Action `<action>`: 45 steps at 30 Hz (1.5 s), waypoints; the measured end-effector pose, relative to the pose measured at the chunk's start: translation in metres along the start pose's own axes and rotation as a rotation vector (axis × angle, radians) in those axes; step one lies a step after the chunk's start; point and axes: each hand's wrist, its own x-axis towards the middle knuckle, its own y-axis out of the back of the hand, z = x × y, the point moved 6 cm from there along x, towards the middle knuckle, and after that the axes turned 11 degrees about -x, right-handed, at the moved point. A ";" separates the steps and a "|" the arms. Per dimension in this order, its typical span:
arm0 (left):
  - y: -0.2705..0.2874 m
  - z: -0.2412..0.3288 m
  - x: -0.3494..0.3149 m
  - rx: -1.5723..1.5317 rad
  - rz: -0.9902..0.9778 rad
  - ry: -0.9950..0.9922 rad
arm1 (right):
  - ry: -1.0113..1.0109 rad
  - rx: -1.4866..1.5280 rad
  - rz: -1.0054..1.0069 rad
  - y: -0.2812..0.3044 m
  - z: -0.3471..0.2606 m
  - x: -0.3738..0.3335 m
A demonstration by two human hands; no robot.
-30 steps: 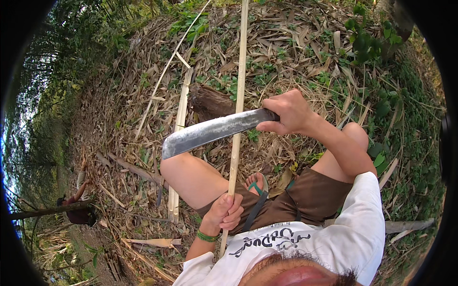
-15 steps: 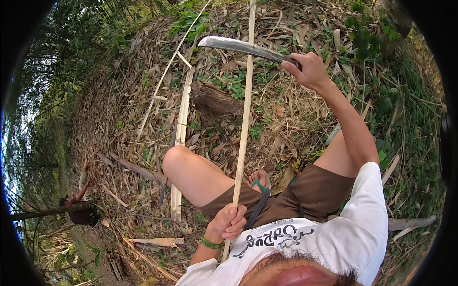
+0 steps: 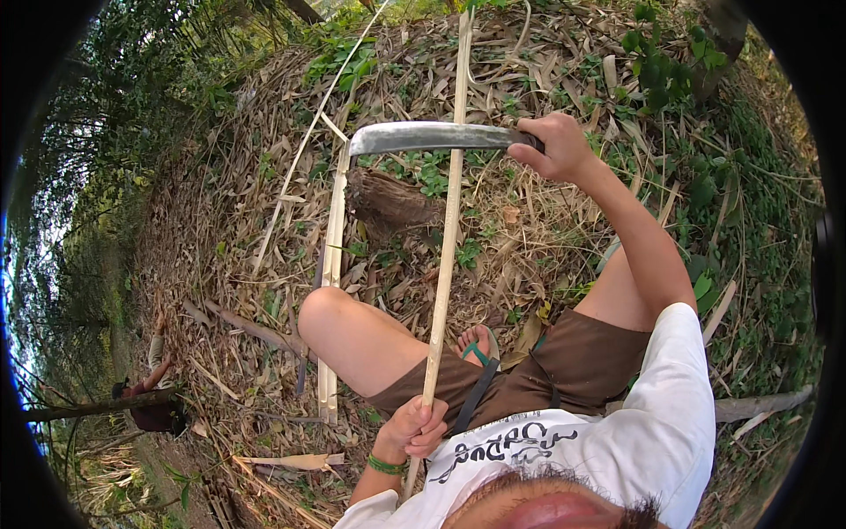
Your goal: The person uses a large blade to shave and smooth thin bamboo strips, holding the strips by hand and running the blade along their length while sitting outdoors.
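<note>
A long pale strip of split bamboo (image 3: 447,238) runs from beside my body away over the ground ahead. Its near end is gripped by my left hand (image 3: 414,427), fingers wrapped round it by my left hip. Farther out, my right hand (image 3: 557,147) is closed on the dark handle of a machete (image 3: 419,137) with a long, slightly curved blade. The blade lies across the bamboo strip and its tip points left. Whether the edge bites into the strip I cannot tell.
A brown stump (image 3: 392,204) stands beyond my left knee. Left of it lie a split bamboo length (image 3: 332,251) and a thin pale strip (image 3: 295,167). Dry leaves cover the ground. Another person (image 3: 152,397) is far left behind a thin trunk (image 3: 97,407). A branch (image 3: 762,404) lies at right.
My right hand has drawn the machete nearer along the bamboo strip, and its blade has turned to show more of its flat side. My left hand keeps its hold.
</note>
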 end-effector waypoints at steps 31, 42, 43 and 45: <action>-0.006 0.017 0.072 0.178 0.027 -0.060 | -0.905 0.940 0.121 -0.010 0.051 -0.012; -0.042 0.078 0.102 0.752 0.460 -0.371 | -0.281 0.113 -0.305 -0.017 -0.062 -0.024; -0.043 0.082 0.101 0.774 0.512 -0.401 | -0.171 0.082 -0.304 -0.012 -0.085 -0.023; -0.041 0.083 0.099 0.919 0.562 -0.460 | 0.038 0.018 -0.305 -0.004 -0.120 -0.027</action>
